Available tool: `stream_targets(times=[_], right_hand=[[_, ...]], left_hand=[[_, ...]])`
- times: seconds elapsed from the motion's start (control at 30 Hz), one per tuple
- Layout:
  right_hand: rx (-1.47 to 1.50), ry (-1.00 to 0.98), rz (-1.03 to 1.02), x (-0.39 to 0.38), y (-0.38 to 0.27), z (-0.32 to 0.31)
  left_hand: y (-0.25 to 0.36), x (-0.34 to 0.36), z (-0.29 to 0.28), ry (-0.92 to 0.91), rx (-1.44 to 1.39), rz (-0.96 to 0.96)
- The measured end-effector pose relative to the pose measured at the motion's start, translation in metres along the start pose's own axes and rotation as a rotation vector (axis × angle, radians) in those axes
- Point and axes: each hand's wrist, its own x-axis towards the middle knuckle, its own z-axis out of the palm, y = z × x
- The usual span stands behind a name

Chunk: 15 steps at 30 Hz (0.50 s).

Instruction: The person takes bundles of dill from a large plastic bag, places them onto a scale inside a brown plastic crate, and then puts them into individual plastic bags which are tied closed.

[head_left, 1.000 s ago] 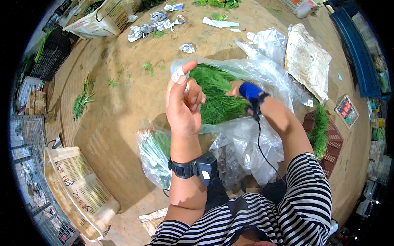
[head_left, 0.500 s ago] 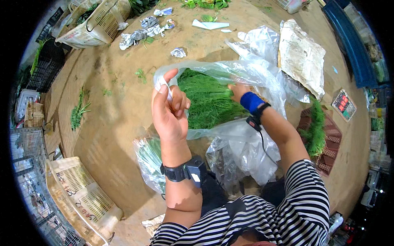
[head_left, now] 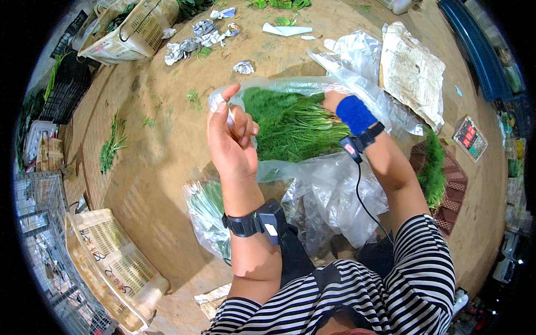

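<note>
My left hand (head_left: pixel 233 128) is raised at the left end of a clear plastic bag (head_left: pixel 279 170), its fingers curled on the bag's edge. Feathery green dill (head_left: pixel 279 125) lies spread inside the bag. My right hand (head_left: pixel 334 103), with a blue wrap (head_left: pixel 355 113) at the wrist, reaches into the bag at the stem ends at the right; its fingers are mostly hidden. Below left is a bagged bundle of pale-stemmed greens (head_left: pixel 204 206). Loose clear plastic (head_left: pixel 329 212) lies in front of me.
Cream crates (head_left: pixel 114 259) stand lower left and upper left, a black crate (head_left: pixel 66 95) at the left. Paper scraps (head_left: pixel 206 42) and loose greens (head_left: pixel 113 146) lie on the floor. At the right are a stained sack (head_left: pixel 412 72), dill on a brown mat (head_left: pixel 449 206) and a small red-digit display (head_left: pixel 470 139).
Both hands and the bag appear slightly higher in the view than half a second ago. My right hand has moved farther toward the bag's upper right, and more pale stems show.
</note>
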Motion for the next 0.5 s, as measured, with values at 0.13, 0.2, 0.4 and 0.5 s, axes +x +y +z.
stream_targets(times=[0.13, 0.2, 0.4, 0.5], right_hand=[[0.384, -0.242, -0.078, -0.046, 0.02, 0.0], [1.268, -0.434, 0.31, -0.076, 0.018, 0.012], [1.439, -0.578, 0.19, -0.177, 0.063, -0.001], [1.45, -0.632, 0.024, -0.227, 0.078, -0.021]], left_hand=[[0.002, 0.002, 0.0, 0.059, 0.032, 0.018], [0.002, 0.001, 0.0, 0.072, 0.031, 0.027], [-0.006, 0.003, 0.004, 0.198, 0.123, 0.12], [-0.016, 0.008, 0.005, 0.25, 0.158, 0.143]])
